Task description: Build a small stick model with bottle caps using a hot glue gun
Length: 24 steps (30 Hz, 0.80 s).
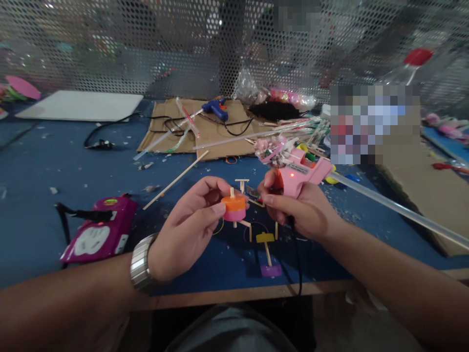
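Note:
My left hand [194, 220] is closed round a pair of stacked bottle caps [234, 208], orange over pink, between thumb and fingers. A short wooden stick [232, 192] pokes up through their middle. In my right hand [296, 208] is a pink glue gun [302, 171] with a small lit light and a long clear glue stick [399, 210] out of its back. The fingertips of the right hand are close to the caps; what they touch there is hard to make out. Below lie a yellow cap piece [265, 237] and a purple one [271, 270] joined by a stick.
A purple box with a plug [98, 230] lies at left, near a loose wooden stick [176, 180]. Behind, a blue glue gun [216, 108] rests on cardboard [220, 134]. Further off are a white board [80, 105], a black bundle [276, 111] and a perforated metal screen [176, 49].

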Available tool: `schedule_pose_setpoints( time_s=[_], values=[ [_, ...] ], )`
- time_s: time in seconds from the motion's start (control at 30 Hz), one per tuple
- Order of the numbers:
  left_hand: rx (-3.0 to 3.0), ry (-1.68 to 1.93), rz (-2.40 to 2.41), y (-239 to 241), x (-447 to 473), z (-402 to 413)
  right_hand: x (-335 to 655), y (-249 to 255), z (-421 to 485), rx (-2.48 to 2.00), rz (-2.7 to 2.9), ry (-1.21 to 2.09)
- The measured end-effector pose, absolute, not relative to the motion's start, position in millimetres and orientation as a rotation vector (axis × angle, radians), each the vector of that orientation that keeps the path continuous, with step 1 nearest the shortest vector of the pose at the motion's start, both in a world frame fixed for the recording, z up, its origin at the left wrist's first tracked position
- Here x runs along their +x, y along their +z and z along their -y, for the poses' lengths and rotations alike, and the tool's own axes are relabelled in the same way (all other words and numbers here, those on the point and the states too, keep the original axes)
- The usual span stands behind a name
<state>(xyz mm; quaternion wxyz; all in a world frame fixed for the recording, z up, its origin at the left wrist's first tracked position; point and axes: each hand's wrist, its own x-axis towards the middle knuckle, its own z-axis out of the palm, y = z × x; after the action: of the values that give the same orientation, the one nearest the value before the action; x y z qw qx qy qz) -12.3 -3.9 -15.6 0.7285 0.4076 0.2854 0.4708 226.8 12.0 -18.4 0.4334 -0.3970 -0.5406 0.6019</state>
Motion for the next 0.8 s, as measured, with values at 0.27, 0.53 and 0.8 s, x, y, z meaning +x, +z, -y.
schedule_pose_setpoints(
  time_s=[0.27,0.53,0.8],
  values=[
    [0.860,1.128,-0.538,-15.4,-14.0,4.2,227.5,-23.5,-14.9,-0.988,1.311,1.463],
    [0.991,0.994,-0.474,-13.9,-17.4,8.3,223.7,-22.9,-17.8,-1.010,1.169,1.437],
    [0.975,0.973,-0.500,-13.7,-18.7,5.2,224.0,-18.0,-19.0,-1.021,1.100,1.362]
  ],
)
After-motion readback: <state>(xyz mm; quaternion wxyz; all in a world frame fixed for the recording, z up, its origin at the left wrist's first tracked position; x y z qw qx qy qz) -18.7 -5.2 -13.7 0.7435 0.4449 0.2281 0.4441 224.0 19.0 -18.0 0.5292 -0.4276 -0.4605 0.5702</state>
